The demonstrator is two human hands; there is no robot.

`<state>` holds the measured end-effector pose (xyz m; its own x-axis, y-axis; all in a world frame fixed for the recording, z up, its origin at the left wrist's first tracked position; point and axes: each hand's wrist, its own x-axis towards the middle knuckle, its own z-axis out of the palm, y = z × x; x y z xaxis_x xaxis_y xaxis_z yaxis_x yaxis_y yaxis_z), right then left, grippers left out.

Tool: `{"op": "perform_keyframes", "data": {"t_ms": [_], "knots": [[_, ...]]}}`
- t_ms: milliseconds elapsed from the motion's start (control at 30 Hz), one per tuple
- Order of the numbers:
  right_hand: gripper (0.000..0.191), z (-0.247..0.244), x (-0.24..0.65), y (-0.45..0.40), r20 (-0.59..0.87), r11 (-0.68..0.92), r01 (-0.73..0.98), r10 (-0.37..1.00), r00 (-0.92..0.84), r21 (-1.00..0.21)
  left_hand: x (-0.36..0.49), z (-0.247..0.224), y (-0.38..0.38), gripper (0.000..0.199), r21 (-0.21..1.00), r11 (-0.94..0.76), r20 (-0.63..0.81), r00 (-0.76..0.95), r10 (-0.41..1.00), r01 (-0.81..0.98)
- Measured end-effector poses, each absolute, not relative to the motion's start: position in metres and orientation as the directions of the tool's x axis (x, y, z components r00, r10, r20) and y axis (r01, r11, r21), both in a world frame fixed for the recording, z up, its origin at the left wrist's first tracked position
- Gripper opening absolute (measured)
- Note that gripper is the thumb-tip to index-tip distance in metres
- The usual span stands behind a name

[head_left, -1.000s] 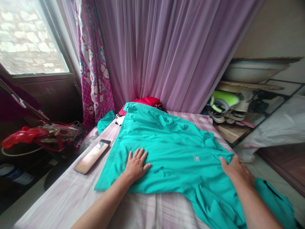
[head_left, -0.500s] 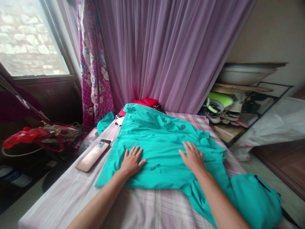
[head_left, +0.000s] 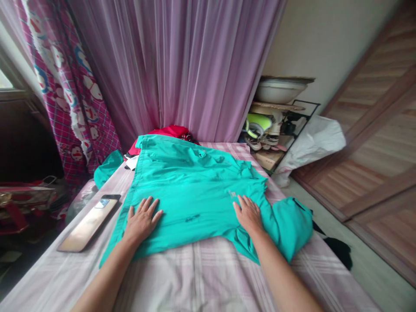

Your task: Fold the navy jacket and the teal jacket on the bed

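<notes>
Plainly, in the head view, a teal garment (head_left: 191, 190) is spread across a plaid cloth (head_left: 182, 286), and the hours given are counted from the garment's centre, with twelve taken as the far side. At eight o'clock the left hand (head_left: 142, 219) is laid palm down on the garment, its fingers extended and parted, and nothing is gripped by it. Between three and four o'clock the right hand (head_left: 248, 212) is rested likewise, open and palm down, its fingertips set just beside a small pale logo (head_left: 233, 194). At six o'clock, between the hands, a dark mark (head_left: 192, 218) is seen on the fabric. Past the right hand, toward three, a sleeve (head_left: 294, 225) is bunched. Near the garment's edge, between eight and nine, a phone (head_left: 91, 223) is placed with its camera side up. At eleven, red fabric (head_left: 170, 130) is heaped behind the garment. Purple curtains (head_left: 208, 65) are hung at twelve and a patterned curtain (head_left: 78, 108) at ten. At two o'clock, shoes (head_left: 256, 141) are kept below a pale basin (head_left: 279, 92); wooden doors (head_left: 380, 182) are seen at three
</notes>
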<state>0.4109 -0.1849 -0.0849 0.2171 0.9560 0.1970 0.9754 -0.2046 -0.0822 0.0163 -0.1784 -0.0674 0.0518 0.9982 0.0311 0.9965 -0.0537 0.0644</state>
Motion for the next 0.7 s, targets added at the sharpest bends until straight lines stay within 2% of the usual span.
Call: {"op": "perform_keyframes", "data": {"t_ms": [133,233,367,500,700], "knots": [[0.052,-0.093,0.454,-0.207,0.319,-0.255,0.963,0.909,0.269,-0.084,0.018,-0.067,-0.178,0.056,0.047,-0.054,0.017,0.053,0.998,0.997],[0.054,-0.09,0.465,-0.223,0.328,-0.384,0.921,0.863,0.385,-0.071,0.017,-0.067,-0.177,0.056,0.043,-0.054,0.019,0.053,0.998,0.998],[0.061,-0.069,0.468,-0.237,0.181,-0.535,0.843,0.824,0.537,-0.064,0.016,-0.07,-0.177,0.056,0.052,-0.057,0.031,0.056,0.998,0.997],[0.051,-0.049,0.474,-0.245,-0.023,-0.59,0.802,0.807,0.591,-0.1,0.016,-0.071,-0.176,0.056,0.033,-0.062,0.025,0.062,0.998,0.997],[0.05,-0.037,0.48,-0.247,-0.09,-0.645,0.754,0.764,0.639,-0.122,0.016,-0.069,-0.176,0.058,0.041,-0.073,0.021,0.072,0.997,0.997]]}}
